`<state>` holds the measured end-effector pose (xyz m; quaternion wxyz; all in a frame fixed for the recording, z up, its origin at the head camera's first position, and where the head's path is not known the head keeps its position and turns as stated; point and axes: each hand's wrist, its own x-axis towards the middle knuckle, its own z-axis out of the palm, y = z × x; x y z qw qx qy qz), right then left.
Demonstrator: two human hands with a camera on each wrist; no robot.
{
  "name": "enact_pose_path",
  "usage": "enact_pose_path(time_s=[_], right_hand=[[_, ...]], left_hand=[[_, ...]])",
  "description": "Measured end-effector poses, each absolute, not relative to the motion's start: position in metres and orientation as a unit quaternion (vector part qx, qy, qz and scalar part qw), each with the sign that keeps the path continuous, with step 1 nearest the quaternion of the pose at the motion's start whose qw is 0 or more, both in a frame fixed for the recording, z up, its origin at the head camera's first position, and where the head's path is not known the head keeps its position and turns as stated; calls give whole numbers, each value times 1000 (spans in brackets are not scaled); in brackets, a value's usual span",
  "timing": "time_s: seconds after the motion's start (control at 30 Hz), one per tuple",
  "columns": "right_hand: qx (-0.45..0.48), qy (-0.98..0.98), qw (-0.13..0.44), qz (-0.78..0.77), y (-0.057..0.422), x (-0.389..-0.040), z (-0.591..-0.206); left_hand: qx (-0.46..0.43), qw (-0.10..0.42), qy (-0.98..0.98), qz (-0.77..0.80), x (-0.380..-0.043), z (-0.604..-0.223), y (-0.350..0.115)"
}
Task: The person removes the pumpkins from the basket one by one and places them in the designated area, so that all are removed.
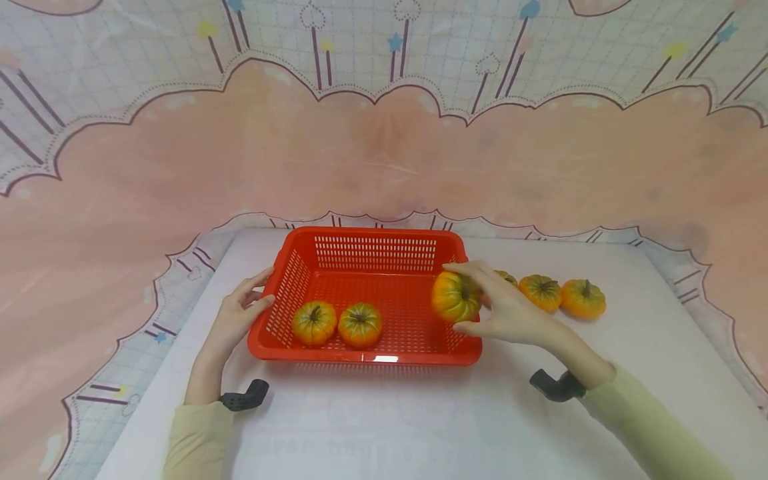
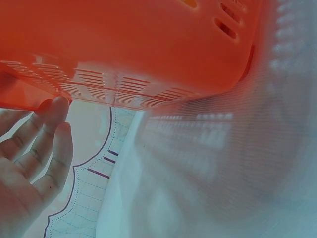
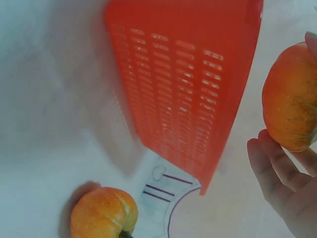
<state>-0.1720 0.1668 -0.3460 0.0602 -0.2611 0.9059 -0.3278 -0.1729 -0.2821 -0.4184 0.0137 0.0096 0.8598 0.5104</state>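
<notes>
My right hand (image 1: 507, 310) grips a small orange-yellow pumpkin (image 1: 455, 297) between thumb and fingers, at the right end of a red plastic basket (image 1: 372, 353). In the right wrist view this pumpkin (image 3: 292, 99) appears above the level of the basket rim. Two similar pumpkins, one on the left (image 1: 315, 323) and one beside it (image 1: 360, 325), lie in the basket's front left part with stems up. My left hand (image 1: 237, 313) is at the basket's left end, loosely bent fingers touching the rim. In the left wrist view its fingertips (image 2: 60, 106) reach the rim's underside.
Right of the basket, a pumpkin (image 1: 542, 292) and another (image 1: 583, 299) sit on the white table (image 1: 384, 427); one more (image 1: 507, 277) is partly hidden behind my right hand. A patterned pink-and-white cloth (image 1: 384, 153) hangs behind. Both wrists wear black devices.
</notes>
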Motion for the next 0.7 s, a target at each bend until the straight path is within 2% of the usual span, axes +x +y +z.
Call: enact_pose_path(time_s=[0.7], right_hand=[[-193,911,7,-365,205,-157,-370]], left_hand=[[10,20,854,520,-172,-417,-282]])
